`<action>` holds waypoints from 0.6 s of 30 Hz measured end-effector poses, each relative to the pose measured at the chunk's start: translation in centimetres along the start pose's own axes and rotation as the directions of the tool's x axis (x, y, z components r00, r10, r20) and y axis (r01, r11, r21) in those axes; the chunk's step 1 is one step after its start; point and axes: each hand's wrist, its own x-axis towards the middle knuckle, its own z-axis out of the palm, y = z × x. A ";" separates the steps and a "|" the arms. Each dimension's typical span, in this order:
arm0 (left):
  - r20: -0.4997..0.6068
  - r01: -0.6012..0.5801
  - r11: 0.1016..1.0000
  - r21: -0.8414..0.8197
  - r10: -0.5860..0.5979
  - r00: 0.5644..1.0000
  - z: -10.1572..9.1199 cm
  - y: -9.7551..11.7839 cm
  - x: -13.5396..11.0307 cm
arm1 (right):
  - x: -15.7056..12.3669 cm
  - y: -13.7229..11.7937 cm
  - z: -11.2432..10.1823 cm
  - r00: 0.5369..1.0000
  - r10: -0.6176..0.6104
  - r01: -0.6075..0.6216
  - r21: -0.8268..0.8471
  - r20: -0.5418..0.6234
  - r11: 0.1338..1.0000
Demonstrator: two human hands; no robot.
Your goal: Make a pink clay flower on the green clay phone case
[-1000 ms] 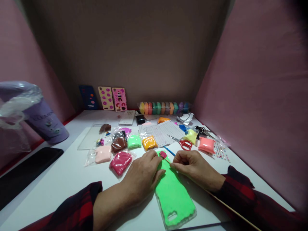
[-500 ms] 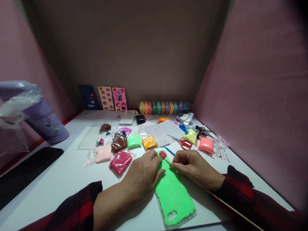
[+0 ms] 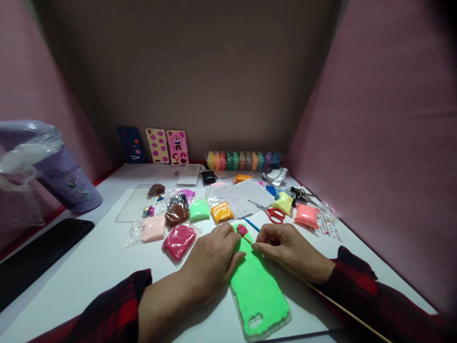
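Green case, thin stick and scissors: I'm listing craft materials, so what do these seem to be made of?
Green case: probably matte soft clay, by its uneven edge, over clear plastic, by the see-through rim. Thin stick: likely wood or bamboo, by its tan colour; finish unclear. Scissors: apparently metal blades, by their grey sheen; smooth red handles, probably plastic.

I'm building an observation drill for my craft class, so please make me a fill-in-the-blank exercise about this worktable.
1. The thin stick is held in the person's ____ hand.
2. The phone case at the fingertips has a bright ____ covering.
3. The scissors have ____ handles.
4. Against the back wall, ____ decorated cases stand in a row.

Missing words: right; green; red; three.
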 end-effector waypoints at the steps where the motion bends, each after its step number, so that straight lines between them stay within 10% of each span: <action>1: 0.000 0.001 1.000 0.001 -0.001 1.000 0.0 0.0 0.0 | 0.0 -0.1 0.0 1.000 0.002 -0.002 0.001 -0.002 1.000; 18: 0.007 0.011 1.000 0.009 -0.011 1.000 0.0 0.1 0.0 | -0.1 0.3 0.0 1.000 0.013 -0.013 0.023 0.002 1.000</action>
